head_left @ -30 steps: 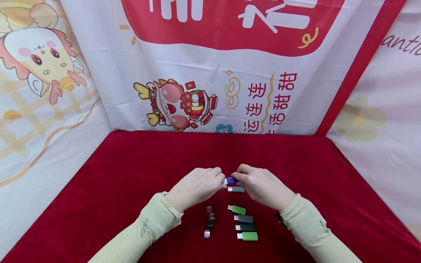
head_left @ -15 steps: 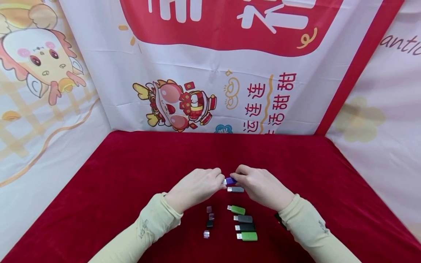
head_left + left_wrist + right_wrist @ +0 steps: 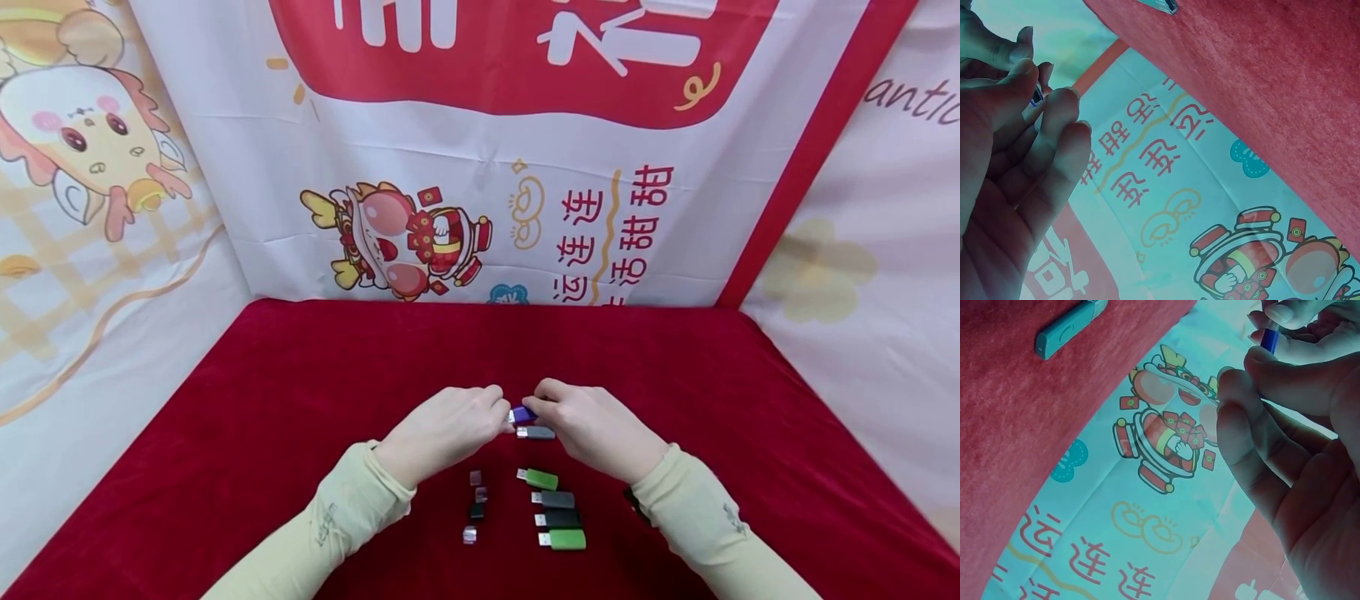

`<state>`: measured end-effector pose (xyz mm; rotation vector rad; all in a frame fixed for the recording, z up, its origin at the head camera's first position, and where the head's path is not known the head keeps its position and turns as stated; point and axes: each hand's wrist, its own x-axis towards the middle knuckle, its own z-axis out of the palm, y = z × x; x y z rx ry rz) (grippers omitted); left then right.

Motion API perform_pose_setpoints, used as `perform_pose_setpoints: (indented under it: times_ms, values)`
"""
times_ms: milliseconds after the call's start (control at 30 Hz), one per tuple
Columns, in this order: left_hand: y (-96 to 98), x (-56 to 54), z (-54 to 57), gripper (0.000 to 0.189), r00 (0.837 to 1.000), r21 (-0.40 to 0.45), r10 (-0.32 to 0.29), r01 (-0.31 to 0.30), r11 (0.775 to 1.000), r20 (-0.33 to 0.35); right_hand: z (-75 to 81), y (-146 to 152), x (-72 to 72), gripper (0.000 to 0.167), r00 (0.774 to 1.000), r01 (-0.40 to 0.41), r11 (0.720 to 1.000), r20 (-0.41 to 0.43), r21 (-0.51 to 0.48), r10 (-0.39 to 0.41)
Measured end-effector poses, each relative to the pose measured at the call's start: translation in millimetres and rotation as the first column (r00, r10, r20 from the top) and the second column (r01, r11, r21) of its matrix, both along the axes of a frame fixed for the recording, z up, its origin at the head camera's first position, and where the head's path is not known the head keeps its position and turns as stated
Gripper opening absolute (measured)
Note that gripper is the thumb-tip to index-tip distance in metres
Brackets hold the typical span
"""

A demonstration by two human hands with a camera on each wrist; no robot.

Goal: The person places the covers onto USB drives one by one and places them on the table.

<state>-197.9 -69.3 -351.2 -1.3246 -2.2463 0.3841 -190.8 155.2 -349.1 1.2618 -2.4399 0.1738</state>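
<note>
Between my two hands, above the table, is a purple USB flash drive [image 3: 522, 414]. My right hand [image 3: 592, 423] pinches its purple body between thumb and fingertips. At its other end, the fingertips of my left hand [image 3: 448, 427] pinch the clear cap [image 3: 1274, 326], largely hidden by the fingers. The right wrist view shows the purple body bridging the two hands. Just below them lies a grey flash drive [image 3: 537, 433] with a clear piece over its plug. In the left wrist view the fingers cover nearly all of the held drive.
Nearer me on the red cloth [image 3: 360, 350], flash drives with bare plugs lie in a column: green [image 3: 542, 479], grey [image 3: 555, 500], black [image 3: 561, 518], green [image 3: 566, 540]. Left of them are several loose caps, including a black one [image 3: 476, 511]. A dark object [image 3: 636, 503] shows beside the right sleeve.
Both hands hold the purple flash drive throughout and keep nearly the same pose. The whole scene shifts slightly left in the view.
</note>
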Motion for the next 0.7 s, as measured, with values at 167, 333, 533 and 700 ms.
perform_pose_setpoints:
  times_ms: [167, 333, 533, 700]
  values:
    - [-0.5, 0.6, -0.6, 0.021, 1.0, -0.034, 0.011, -0.01, 0.999, 0.004, -1.6, -1.2, 0.0, 0.028, 1.0, -0.005, 1.0, -0.01, 0.008, 0.005]
    - [-0.5, 1.0, -1.7, 0.022, 0.999, -0.047, 0.001, -0.003, 0.999, -0.034, -1.7, -2.3, 0.1, 0.023, 0.999, -0.011, 1.0, -0.035, 0.013, 0.011]
    - [-0.6, 1.4, -1.5, 0.022, 0.997, -0.072, -0.007, 0.001, 0.997, -0.078, -1.2, -3.5, 1.3, 0.022, 0.998, -0.009, 1.0, -0.057, 0.026, 0.011]
    - [-0.4, 1.0, -0.7, 0.021, 0.995, -0.067, -0.014, 0.007, 0.998, -0.099, 0.2, -3.9, 1.8, 0.023, 0.998, -0.005, 1.0, -0.066, 0.03, 0.007]
